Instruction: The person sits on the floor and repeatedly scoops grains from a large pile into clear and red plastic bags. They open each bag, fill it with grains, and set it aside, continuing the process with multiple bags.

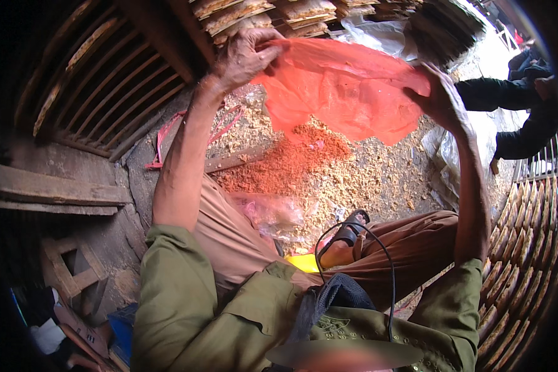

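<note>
A thin, translucent red plastic sheet or bag (344,93) is stretched out in front of me, above the ground. My left hand (249,53) pinches its upper left edge between thumb and fingers. At its right edge is my right hand (439,95), gripping the plastic with the thumb on the near side. Pale yellow crumbs (376,172) lie scattered over the dark ground below, and a red tint falls across part of them. A crumpled clear plastic bag (279,211) rests on the crumbs between my legs.
Wooden slat racks (125,88) stand at left. Thin trays loaded with pale slabs (307,11) are stacked ahead; rows of similar slabs (516,260) line the right. A person in dark clothing (523,97) is beyond clear sheeting (446,153). Pink cord (160,139) and a wooden strip (237,159) lie on the ground.
</note>
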A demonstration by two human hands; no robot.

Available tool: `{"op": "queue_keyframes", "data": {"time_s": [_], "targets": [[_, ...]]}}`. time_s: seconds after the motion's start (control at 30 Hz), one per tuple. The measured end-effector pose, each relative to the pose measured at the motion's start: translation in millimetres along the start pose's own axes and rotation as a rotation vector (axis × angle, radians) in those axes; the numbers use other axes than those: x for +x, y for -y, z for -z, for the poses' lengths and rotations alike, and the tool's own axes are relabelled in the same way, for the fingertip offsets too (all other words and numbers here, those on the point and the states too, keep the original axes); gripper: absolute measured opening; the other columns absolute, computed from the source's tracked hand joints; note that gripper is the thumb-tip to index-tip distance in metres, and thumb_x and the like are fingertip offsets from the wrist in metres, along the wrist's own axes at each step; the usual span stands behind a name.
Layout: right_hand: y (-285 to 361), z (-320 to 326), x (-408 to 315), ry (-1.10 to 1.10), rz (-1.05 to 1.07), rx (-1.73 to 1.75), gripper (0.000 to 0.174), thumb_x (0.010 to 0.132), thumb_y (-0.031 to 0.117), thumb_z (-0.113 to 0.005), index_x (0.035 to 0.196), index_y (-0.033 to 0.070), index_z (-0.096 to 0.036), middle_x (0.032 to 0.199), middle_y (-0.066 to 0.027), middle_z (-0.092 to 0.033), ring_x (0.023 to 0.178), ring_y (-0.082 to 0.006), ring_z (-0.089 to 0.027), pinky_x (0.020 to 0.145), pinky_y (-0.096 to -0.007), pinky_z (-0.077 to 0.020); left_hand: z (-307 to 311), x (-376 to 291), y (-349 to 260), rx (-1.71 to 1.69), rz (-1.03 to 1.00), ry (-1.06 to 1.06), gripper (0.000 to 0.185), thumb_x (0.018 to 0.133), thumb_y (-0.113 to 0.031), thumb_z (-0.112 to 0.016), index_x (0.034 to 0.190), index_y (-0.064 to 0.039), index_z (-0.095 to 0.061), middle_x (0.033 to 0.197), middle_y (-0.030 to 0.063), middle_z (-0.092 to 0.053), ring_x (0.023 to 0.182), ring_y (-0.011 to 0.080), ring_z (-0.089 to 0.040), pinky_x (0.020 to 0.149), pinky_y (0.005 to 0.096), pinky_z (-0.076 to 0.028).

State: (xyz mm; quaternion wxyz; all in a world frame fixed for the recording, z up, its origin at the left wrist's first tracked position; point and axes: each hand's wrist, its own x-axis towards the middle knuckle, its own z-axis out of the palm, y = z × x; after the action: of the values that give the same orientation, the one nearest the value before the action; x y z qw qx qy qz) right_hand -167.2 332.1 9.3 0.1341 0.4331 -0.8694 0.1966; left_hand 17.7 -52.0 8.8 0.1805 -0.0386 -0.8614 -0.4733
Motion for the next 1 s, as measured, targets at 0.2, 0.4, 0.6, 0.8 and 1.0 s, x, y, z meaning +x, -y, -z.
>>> {"op": "queue_keyframes", "data": {"time_s": [0.2, 0.4, 0.6, 0.8, 1.0], "targets": [[114.1, -19.6, 23.1, 0.083, 0.273, 0.288, 0.047, 0.086, 0.031, -0.083, 0.123, 0.007, -0.069, 0.107, -0.0151, -0.074, 0.1, -0.0336, -0.072, 0.088, -0.0405, -0.0558, -59.3, -3.1, -30.6, 0.073, -0.345, 0.1, 0.017, 0.093, -0.008, -0.077, 0.11, -0.005, -0.078, 0.081, 0.0016, -0.075, 0.067, 0.0068, -0.068, 0.058, 0.025, -0.056], [30.0, -19.4, 25.4, 0.381, -0.126, 0.215, 0.028, 0.089, 0.027, -0.075, 0.083, 0.0, -0.077, 0.068, -0.0133, -0.072, 0.062, -0.0182, -0.069, 0.059, -0.0375, -0.0544, -38.7, 15.1, -18.9, 0.169, -0.426, -0.081, 0.018, 0.094, -0.012, -0.076, 0.111, -0.008, -0.079, 0.079, 0.0015, -0.076, 0.065, 0.0077, -0.068, 0.06, 0.0244, -0.056], [16.4, -23.7, 6.8, 0.424, -0.019, 0.056, 0.047, 0.075, 0.036, -0.087, 0.106, 0.002, -0.075, 0.097, -0.0186, -0.074, 0.091, -0.0275, -0.072, 0.083, -0.0432, -0.0556, -28.8, 0.2, -6.1, 0.121, -0.413, -0.097, 0.015, 0.094, -0.012, -0.076, 0.109, -0.009, -0.079, 0.082, 0.0017, -0.077, 0.069, 0.006, -0.069, 0.064, 0.0258, -0.056], [68.0, -17.2, 25.2, 0.245, 0.124, 0.279, 0.039, 0.093, 0.033, -0.077, 0.109, -0.003, -0.074, 0.096, -0.0158, -0.077, 0.085, -0.022, -0.076, 0.075, -0.0368, -0.0596, -68.3, 8.7, -39.0, 0.193, -0.501, -0.048, 0.016, 0.096, -0.02, -0.075, 0.11, -0.013, -0.08, 0.078, 0.0043, -0.076, 0.063, 0.0095, -0.068, 0.057, 0.0289, -0.052], [-60.4, -24.3, 7.4, 0.337, -0.261, 0.527, 0.03, 0.089, 0.021, -0.084, 0.109, 0.001, -0.077, 0.093, -0.0099, -0.078, 0.083, -0.0146, -0.076, 0.072, -0.0323, -0.0616, 1.7, 18.4, 0.9, 0.312, -0.358, -0.373, 0.019, 0.097, -0.028, -0.076, 0.109, -0.013, -0.08, 0.075, 0.0035, -0.075, 0.061, 0.0075, -0.064, 0.057, 0.0292, -0.052]]}}
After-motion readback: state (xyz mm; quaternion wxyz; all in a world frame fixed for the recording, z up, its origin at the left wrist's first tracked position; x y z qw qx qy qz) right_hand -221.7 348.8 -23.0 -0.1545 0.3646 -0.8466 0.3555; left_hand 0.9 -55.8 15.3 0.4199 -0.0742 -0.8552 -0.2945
